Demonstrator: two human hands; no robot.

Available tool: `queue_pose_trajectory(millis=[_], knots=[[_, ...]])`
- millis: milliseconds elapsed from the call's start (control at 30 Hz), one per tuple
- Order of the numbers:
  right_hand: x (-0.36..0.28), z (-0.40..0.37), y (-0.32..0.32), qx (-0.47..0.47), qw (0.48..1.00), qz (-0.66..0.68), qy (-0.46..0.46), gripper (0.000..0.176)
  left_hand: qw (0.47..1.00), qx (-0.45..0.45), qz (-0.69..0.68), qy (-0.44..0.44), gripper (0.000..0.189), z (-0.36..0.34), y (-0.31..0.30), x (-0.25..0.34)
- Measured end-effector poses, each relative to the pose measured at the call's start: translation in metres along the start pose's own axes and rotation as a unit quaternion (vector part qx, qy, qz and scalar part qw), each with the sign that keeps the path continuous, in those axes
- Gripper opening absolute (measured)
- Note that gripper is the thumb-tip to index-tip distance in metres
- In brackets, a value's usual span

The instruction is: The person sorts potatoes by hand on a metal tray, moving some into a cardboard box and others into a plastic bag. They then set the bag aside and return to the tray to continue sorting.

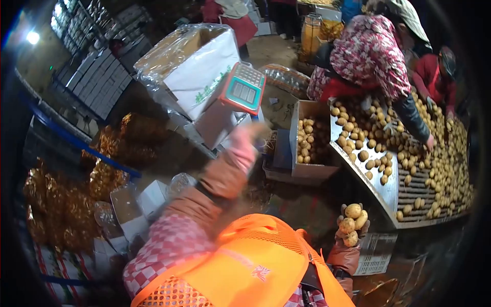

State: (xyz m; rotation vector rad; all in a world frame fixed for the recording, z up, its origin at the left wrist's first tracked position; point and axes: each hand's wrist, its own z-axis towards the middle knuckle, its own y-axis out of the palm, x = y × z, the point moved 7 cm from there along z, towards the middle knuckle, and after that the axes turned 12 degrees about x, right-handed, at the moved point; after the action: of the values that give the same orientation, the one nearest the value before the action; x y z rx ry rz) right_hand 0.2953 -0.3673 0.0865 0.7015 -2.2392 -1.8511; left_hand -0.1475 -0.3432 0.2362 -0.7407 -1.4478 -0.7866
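Well, several potatoes (353, 221) sit stacked in the gloved right hand (347, 245), its fingers grasping them just beside the table's (388, 193) near corner. The left hand (255, 132) is a blur below the scale (244, 88), and whether its fingers are clenched cannot be told.

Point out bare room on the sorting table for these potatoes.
Bare metal shows at the near corner of the sorting table, between the potato box and the rollers, beyond the right hand. Elsewhere loose potatoes crowd it.

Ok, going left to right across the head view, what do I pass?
Gold mesh sacks → plastic-lined carton → scale → potato-filled box → right hand holding potatoes → person in red.
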Motion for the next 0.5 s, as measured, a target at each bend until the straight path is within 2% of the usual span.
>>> queue_pose_trajectory(millis=[33, 67, 100, 133, 167, 200, 233, 267, 333, 367, 400, 433, 467, 500], knots=[[-0.002, 0.005, -0.004, 0.012, 1.000, -0.017, -0.004, 0.066, 0.992, 0.075, -0.015, 0.099, 0.027, 0.056, -0.047, -0.001], [0.001, 0.004, 0.002, 0.011, 1.000, -0.013, 0.007, 0.066, 0.928, 0.129, 0.151, 0.314, 0.027, 0.069, -0.077, 0.047], [0.003, 0.001, 0.005, 0.014, 1.000, 0.002, 0.024, 0.066, 0.813, 0.204, 0.297, 0.457, 0.033, 0.079, -0.111, 0.095], [0.003, -0.004, 0.002, 0.020, 0.999, 0.016, 0.041, 0.065, 0.814, 0.204, 0.293, 0.458, 0.033, 0.110, -0.148, 0.114], [-0.003, -0.004, -0.014, -0.025, 0.998, -0.028, 0.044, 0.063, 0.700, 0.320, 0.505, 0.390, 0.037, 0.145, -0.189, 0.126], [-0.005, -0.014, -0.014, -0.027, 0.999, -0.027, 0.037, 0.063, 0.533, 0.411, 0.679, 0.294, 0.046, 0.168, -0.225, 0.133], [-0.006, -0.024, -0.011, -0.004, 0.999, 0.004, 0.044, 0.063, 0.471, 0.420, 0.711, 0.310, 0.052, 0.176, -0.243, 0.145], [-0.004, -0.030, -0.004, 0.015, 0.998, 0.037, 0.052, 0.062, 0.468, 0.426, 0.706, 0.319, 0.052, 0.181, -0.236, 0.158], [-0.008, -0.039, -0.017, 0.025, 0.999, 0.026, 0.012, 0.063, 0.533, 0.379, 0.755, 0.051, 0.061, 0.190, -0.248, 0.157], [-0.009, -0.044, -0.030, 0.034, 0.999, 0.011, 0.031, 0.066, 0.542, 0.378, 0.747, 0.067, 0.055, 0.196, -0.252, 0.150], [-0.014, -0.053, -0.061, 0.039, 0.990, 0.108, 0.082, 0.057, 0.586, 0.359, 0.726, 0.031, 0.048, 0.209, -0.262, 0.137], [-0.009, -0.057, -0.043, 0.036, 0.949, 0.277, 0.147, 0.053, 0.628, 0.335, 0.702, -0.005, 0.042, 0.218, -0.269, 0.127], [0.000, -0.063, -0.018, 0.034, 0.874, 0.437, 0.210, 0.050, 0.629, 0.341, 0.699, -0.002, 0.042, 0.215, -0.267, 0.132], [0.003, -0.053, -0.020, 0.028, 0.875, 0.434, 0.214, 0.050, 0.625, 0.300, 0.720, 0.009, 0.038, 0.215, -0.257, 0.129]])
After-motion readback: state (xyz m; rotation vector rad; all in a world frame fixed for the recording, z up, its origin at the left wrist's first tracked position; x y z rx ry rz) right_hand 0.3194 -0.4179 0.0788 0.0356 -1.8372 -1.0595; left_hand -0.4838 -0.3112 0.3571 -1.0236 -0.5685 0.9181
